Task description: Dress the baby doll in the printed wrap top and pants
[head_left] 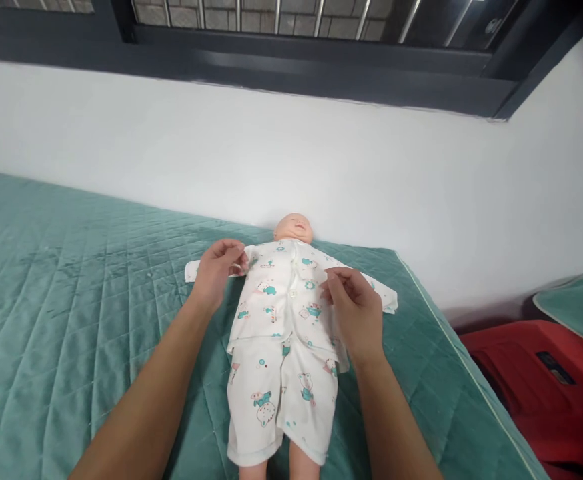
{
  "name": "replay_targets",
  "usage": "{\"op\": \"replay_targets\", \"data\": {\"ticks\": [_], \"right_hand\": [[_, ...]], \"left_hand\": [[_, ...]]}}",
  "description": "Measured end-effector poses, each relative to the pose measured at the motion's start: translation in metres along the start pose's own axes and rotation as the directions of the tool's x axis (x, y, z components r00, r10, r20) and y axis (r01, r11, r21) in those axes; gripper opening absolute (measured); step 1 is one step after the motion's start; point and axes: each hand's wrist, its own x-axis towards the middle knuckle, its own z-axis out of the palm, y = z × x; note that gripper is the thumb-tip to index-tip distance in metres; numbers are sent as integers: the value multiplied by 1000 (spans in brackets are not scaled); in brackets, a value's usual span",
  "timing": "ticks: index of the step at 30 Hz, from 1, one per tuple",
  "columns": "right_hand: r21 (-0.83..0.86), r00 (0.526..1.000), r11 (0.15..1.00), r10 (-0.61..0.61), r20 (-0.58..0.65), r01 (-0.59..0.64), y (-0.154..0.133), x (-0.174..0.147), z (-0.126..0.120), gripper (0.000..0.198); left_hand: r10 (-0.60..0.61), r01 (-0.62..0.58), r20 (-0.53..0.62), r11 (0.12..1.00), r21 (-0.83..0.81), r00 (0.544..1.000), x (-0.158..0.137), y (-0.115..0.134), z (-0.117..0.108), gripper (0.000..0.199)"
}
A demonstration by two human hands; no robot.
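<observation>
A baby doll (294,228) lies on its back, dressed in a white pajama top (276,293) with teal and pink animal prints and matching pajama pants (256,393). The top's front is closed along a buttoned middle line, and both sleeves spread outward. My left hand (219,270) is at the armpit on the picture's left, its fingers pinched at the edge of the top. On the other side of the chest, my right hand (356,307) pinches the top's fabric between thumb and fingers. The doll's feet are out of view.
A green quilted cover (96,280) lies beneath the doll. A white wall (221,147) rises just behind its head, below a dark window frame (296,63) with metal bars. At right, beyond the cover's edge, stands a red plastic stool or chair (536,387) with green cloth over it.
</observation>
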Motion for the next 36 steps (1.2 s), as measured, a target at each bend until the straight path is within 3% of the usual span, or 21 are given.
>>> {"op": "replay_targets", "data": {"ticks": [2, 3, 5, 7, 10, 17, 22, 29, 32, 36], "right_hand": [[-2, 999, 999, -42, -23, 42, 4, 3, 1, 21], [-8, 997, 997, -74, -4, 74, 6, 3, 2, 22], [-43, 985, 987, -153, 75, 156, 9, 4, 6, 27], [-106, 955, 960, -241, 173, 261, 11, 3, 10, 34], [-189, 892, 896, -337, 303, 403, 12, 0, 15, 38], [-272, 780, 786, -378, 499, 555, 8, -3, 13, 50], [-242, 761, 791, -380, 526, 562, 11, -19, 4, 50], [-210, 776, 831, -347, 526, 514, 25, -71, -18, 50], [-195, 790, 866, -300, 535, 461, 27, -97, -26, 52], [-182, 771, 888, -247, 586, 423, 28, -123, -42, 49]], "left_hand": [[90, -46, -143, 958, 282, 986, 6, -12, -4, 18], [163, -78, -157, 892, 446, 974, 8, -18, -5, 18], [287, -162, -67, 701, 694, 956, 12, -30, -6, 21], [323, -244, 63, 558, 793, 944, 14, -39, -7, 26], [310, -281, 139, 478, 832, 941, 16, -47, -8, 30], [319, -235, 121, 350, 907, 940, -3, -51, -22, 34], [295, -181, 111, 222, 958, 949, -24, -49, -49, 43], [182, 75, -122, 241, 968, 976, -16, -47, -74, 54], [158, 67, -101, 205, 977, 982, -10, -45, -77, 58], [96, 37, -49, 118, 992, 994, -3, -42, -82, 58]]}}
